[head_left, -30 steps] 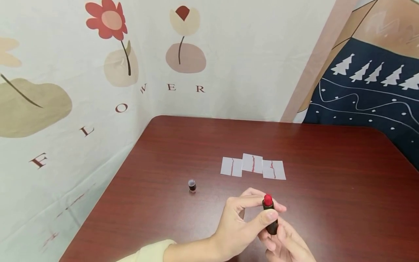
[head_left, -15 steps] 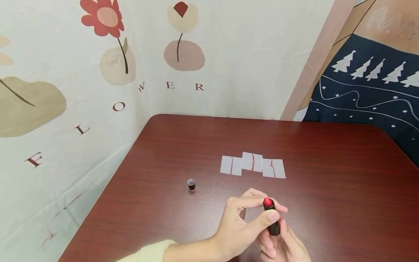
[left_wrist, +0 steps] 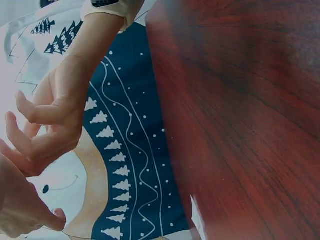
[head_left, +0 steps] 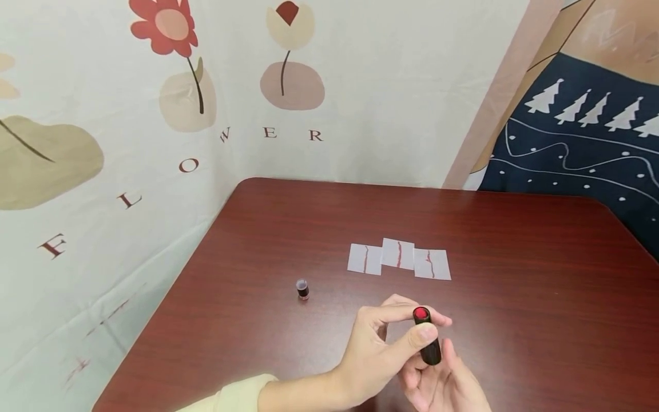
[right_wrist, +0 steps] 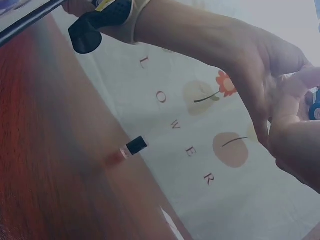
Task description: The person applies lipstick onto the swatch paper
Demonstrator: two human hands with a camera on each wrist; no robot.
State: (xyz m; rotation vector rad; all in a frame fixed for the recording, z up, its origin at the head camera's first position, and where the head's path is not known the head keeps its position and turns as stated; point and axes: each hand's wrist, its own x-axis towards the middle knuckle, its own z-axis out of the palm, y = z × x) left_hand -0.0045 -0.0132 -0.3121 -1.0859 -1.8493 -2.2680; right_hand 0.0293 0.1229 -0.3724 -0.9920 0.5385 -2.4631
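Note:
In the head view, my left hand pinches a black lipstick between thumb and index finger. The tube leans, its opening toward the far side, and the red tip sits down level with the rim. Just below and to the right, my right hand is turned palm up near the tube's base, thumb apart from it and fingers loosely bent. In the left wrist view, the right hand shows loosely bent fingers above the left hand. The right wrist view catches the tube's end at its right edge.
A small black cap with a clear end stands on the dark red table, left of my hands. Farther back lie three white paper pieces, side by side, each with a red streak. Printed cloth hangs behind the table.
The red lipstick tip has gone down into the tube. The right hand's thumb and fingers have come away from the tube's base and opened slightly. The left hand keeps its hold.

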